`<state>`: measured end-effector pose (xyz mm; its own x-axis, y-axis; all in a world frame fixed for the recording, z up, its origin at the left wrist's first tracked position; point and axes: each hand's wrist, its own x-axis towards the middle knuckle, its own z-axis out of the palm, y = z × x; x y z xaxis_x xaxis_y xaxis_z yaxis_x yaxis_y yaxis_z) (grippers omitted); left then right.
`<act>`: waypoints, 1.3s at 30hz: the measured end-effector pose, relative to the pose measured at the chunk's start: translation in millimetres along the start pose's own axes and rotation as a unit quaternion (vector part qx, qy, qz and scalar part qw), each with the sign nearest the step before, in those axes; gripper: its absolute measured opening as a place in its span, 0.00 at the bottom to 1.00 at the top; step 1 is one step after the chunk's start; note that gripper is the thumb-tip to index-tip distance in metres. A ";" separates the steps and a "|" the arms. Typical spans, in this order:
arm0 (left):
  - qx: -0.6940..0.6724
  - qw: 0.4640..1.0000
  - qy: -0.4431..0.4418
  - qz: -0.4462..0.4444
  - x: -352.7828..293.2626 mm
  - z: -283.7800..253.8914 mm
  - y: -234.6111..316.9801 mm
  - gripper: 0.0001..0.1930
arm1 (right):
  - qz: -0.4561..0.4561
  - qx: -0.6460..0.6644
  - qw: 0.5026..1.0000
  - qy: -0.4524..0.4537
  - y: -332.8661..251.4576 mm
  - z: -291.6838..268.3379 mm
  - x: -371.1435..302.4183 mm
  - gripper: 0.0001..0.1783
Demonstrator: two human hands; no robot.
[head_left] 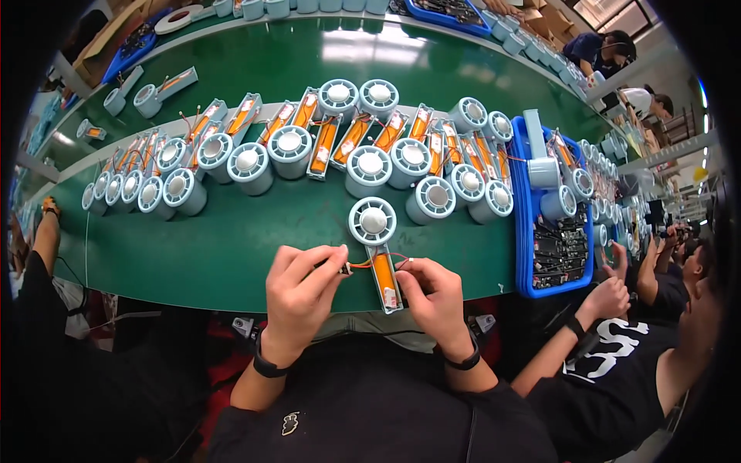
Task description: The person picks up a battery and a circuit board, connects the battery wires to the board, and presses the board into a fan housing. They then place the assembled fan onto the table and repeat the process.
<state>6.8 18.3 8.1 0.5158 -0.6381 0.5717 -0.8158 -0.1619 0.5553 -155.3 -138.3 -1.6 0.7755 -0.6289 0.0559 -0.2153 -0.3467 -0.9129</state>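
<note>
Pinching a small dark part (345,269) between thumb and fingertips of left hand (301,284), grip closed, most of it hidden by the fingers; exact kind impossible to tell. Joined there to yellowish wires running right toward the near fan unit (373,221). Pinching a thin red lead (400,257) at its end with right hand (432,297), thumb and index finger together; other fingers curled in.

Posed either side of the unit's open handle, both raised just over the near edge of the green table (231,262). Turned inward at the wrists, each with a dark wristband (270,366); forearms coming up from the near side.

Lying between the hands: handle pointing near, round pale-blue head far, orange cell (384,278) exposed in the handle.

Beyond, in a crowded arc from left to right: many similar fan units (289,150), most with orange cells showing. To the right, near the table edge: blue tray (524,266) with black parts (559,258) and more pale-blue units. Farther right, beside the tray: a co-worker's hand (606,297). At far left: roll of white tape (177,19).
</note>
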 end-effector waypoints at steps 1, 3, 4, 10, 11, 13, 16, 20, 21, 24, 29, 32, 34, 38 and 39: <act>-0.019 1.000 -0.013 0.006 0.3 2.6 0.4 0.21 | 0.003 0.030 1.000 -0.004 3.8 0.7 -0.7 0.14; -0.032 0.999 -0.027 0.011 -0.2 4.2 0.0 0.21 | -0.005 0.057 0.998 -0.002 4.1 5.0 1.8 0.13; -0.035 0.998 -0.042 0.019 0.1 4.2 -0.5 0.21 | -0.013 0.082 0.997 0.001 3.7 7.7 4.5 0.12; -0.046 0.995 -0.076 0.048 5.2 5.5 -1.7 0.23 | -0.033 0.147 0.988 0.019 -8.0 18.7 21.3 0.11; -0.043 0.995 -0.077 0.047 5.2 5.7 -1.4 0.23 | -0.058 0.110 0.992 0.012 -10.7 18.0 23.4 0.12; -0.044 0.996 -0.071 0.036 4.4 5.9 -0.1 0.20 | -0.110 0.036 0.993 -0.002 -16.0 15.9 27.7 0.13; -0.048 0.997 -0.058 0.036 2.5 8.9 2.7 0.20 | -0.143 -0.026 0.989 -0.029 -23.7 15.1 30.7 0.14; -0.055 0.996 -0.047 0.042 3.5 8.9 2.0 0.24 | -0.234 -0.126 0.963 -0.028 -27.7 15.6 39.5 0.13; -0.054 0.997 -0.054 0.034 4.2 8.5 1.2 0.24 | -0.270 -0.163 0.949 -0.022 -27.2 16.4 41.0 0.13; -0.054 0.996 -0.061 0.030 6.8 8.8 -0.5 0.23 | -0.289 -0.110 0.951 -0.004 -15.8 17.0 43.4 0.12; -0.060 0.995 -0.053 0.052 12.7 9.2 -3.1 0.23 | -0.344 -0.099 0.932 0.057 -7.3 18.9 44.8 0.12; -0.090 0.993 -0.061 0.044 13.1 9.0 0.1 0.23 | -0.371 -0.123 0.919 0.058 -6.2 15.8 43.0 0.14; -0.137 0.987 -0.082 0.011 10.6 8.1 3.0 0.23 | -0.399 -0.135 0.904 0.066 -4.8 13.9 45.4 0.14; -0.186 0.976 -0.096 -0.055 9.7 10.5 11.6 0.23 | -0.397 -0.151 0.904 0.054 -1.5 9.7 41.3 0.15; -0.185 0.978 -0.089 -0.046 7.9 9.9 13.3 0.23 | -0.402 -0.158 0.901 0.046 -1.4 8.4 40.9 0.15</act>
<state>-2.6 3.6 14.0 0.5014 -0.7602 0.4132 -0.6009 0.0376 0.7984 -118.3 -157.6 -1.4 0.7078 -0.1359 0.6933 0.2239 -0.8876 -0.4026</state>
